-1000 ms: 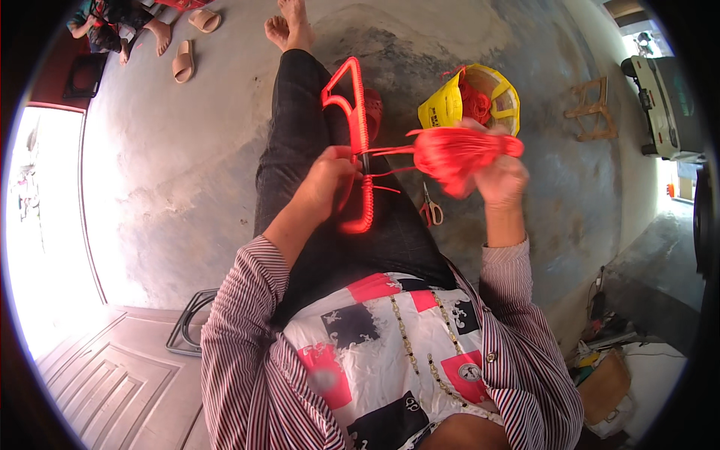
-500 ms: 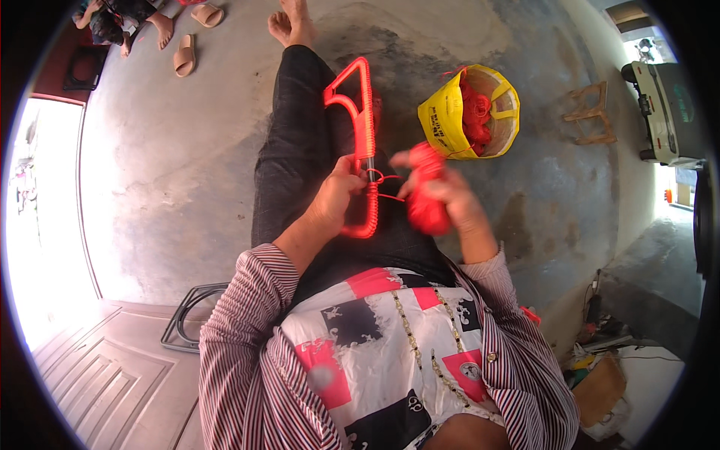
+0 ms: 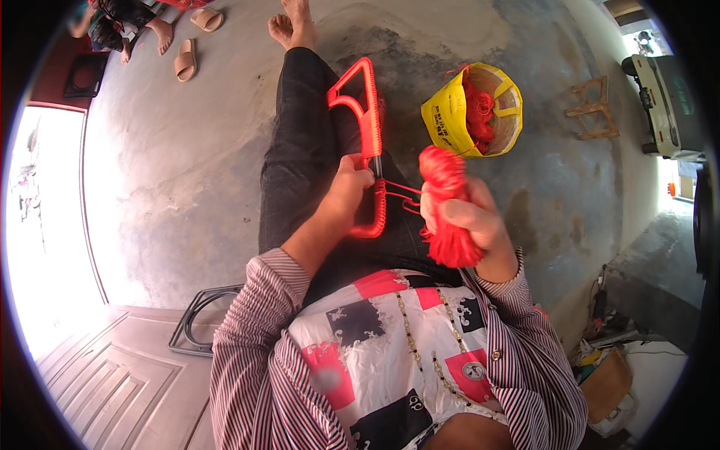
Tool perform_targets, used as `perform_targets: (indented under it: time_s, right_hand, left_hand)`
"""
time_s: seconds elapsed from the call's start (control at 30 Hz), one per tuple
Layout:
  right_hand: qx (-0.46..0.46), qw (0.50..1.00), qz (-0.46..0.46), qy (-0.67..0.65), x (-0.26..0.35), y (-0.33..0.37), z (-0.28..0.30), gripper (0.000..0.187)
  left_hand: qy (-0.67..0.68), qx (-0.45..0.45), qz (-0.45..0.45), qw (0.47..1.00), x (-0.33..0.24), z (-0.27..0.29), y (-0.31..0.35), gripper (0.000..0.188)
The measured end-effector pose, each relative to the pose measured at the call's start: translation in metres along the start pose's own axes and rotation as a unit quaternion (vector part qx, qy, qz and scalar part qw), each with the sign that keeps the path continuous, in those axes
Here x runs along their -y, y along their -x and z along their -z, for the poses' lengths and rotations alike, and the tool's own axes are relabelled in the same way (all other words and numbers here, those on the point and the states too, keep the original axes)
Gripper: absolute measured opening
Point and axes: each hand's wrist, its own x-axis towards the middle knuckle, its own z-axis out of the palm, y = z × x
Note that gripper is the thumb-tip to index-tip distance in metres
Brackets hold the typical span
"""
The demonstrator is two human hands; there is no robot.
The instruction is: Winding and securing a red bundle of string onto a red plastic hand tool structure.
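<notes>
both hands (image 3: 349, 187) closed: frame (image 3: 367, 142), yarn (image 3: 446, 210)

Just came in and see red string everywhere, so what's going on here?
A person sits on the concrete floor with a red frame tool lying along their leg. The left hand grips the frame, and the right hand is closed around a bundle of red yarn, with strands running between the two. A yellow bag holding more red yarn stands beside them.

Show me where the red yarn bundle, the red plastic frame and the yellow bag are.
red yarn bundle (image 3: 444, 204): head view, on the wound middle gripped by the right hand.
red plastic frame (image 3: 369, 120): head view, on its long straight side above the left hand.
yellow bag (image 3: 444, 120): head view, on its outer left wall.
</notes>
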Motion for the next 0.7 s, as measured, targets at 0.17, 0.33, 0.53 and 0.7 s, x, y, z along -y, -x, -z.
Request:
perform_targets:
  time_s: [0.17,0.33,0.53,0.7]
  right_hand:
    - [0.147,0.945,0.202,-0.212,0.032,0.007,0.006,0.052]
    - [0.143,0.892,0.216,0.371,0.028,-0.031,0.035,0.044]
    - [0.019,0.817,0.116,0.564,-0.060,-0.067,0.014,0.022]
    - [0.037,0.833,0.176,0.524,-0.066,-0.087,0.001,0.026]
  left_hand:
    - [-0.296,-0.010,-0.448,0.844,-0.017,-0.017,0.030,0.036]
    - [-0.026,-0.099,-0.208,0.973,-0.047,0.009,0.028,0.008]
    - [0.016,-0.073,0.064,0.995,-0.005,0.022,0.043,0.024]
    - [-0.004,-0.136,-0.039,0.990,0.006,0.020,0.035,0.014]
